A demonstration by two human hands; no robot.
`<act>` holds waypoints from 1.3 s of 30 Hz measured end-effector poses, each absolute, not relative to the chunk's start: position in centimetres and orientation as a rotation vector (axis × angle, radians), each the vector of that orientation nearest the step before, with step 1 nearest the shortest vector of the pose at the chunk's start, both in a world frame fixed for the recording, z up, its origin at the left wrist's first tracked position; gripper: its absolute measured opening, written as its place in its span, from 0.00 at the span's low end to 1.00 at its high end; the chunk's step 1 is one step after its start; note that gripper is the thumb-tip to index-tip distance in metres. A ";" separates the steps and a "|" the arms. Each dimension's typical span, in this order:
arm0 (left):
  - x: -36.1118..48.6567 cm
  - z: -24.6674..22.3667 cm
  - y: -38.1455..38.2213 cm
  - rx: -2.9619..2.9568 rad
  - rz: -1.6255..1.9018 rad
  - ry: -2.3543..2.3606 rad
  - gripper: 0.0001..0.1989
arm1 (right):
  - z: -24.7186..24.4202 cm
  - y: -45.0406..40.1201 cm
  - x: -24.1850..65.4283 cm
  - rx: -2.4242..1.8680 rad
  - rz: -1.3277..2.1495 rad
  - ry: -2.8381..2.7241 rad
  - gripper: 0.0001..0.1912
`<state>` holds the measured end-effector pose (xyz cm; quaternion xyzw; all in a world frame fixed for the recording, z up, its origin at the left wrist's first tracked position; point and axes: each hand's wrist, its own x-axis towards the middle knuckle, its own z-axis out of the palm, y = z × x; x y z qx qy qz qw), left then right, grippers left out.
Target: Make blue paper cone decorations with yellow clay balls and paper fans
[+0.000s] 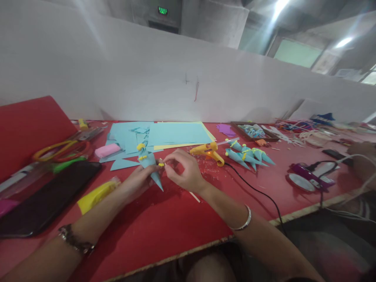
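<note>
My left hand [143, 174] is closed around a blue paper cone [150, 161], its point slanting down to the right. Yellow clay decorates the cone's upper end. My right hand [183, 170] has thumb and forefinger pinched together at a small yellow clay piece [161, 165] beside the left fingertips. Behind the right hand, a yellow hot glue gun [205, 149] lies with its small light glowing. Several finished-looking blue cones [249, 154] with yellow trim lie to its right. Under my left forearm is a yellow clay packet [96, 196].
Blue paper sheets [179, 133] lie at the back. A black phone [53, 199], scissors [55, 150] and a pink clay lump [107, 150] are at left. At right are a scrap tray [254, 131], a purple device [311, 176] and a trailing black cord [258, 190]. Another person's hand [361, 156] shows far right.
</note>
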<state>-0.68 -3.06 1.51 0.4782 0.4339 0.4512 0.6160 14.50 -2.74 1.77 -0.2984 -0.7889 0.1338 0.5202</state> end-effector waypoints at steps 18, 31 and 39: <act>-0.7 1.2 -3.1 0.898 1.120 0.857 0.14 | 1.4 -2.5 14.6 -0.685 0.174 -1.991 0.09; -0.7 0.7 -2.7 1.017 1.162 0.938 0.14 | 1.0 -2.2 14.4 -0.707 0.074 -1.966 0.09; -0.4 0.9 -2.7 1.014 1.181 0.966 0.17 | 1.1 -2.3 14.4 -0.731 0.163 -1.983 0.09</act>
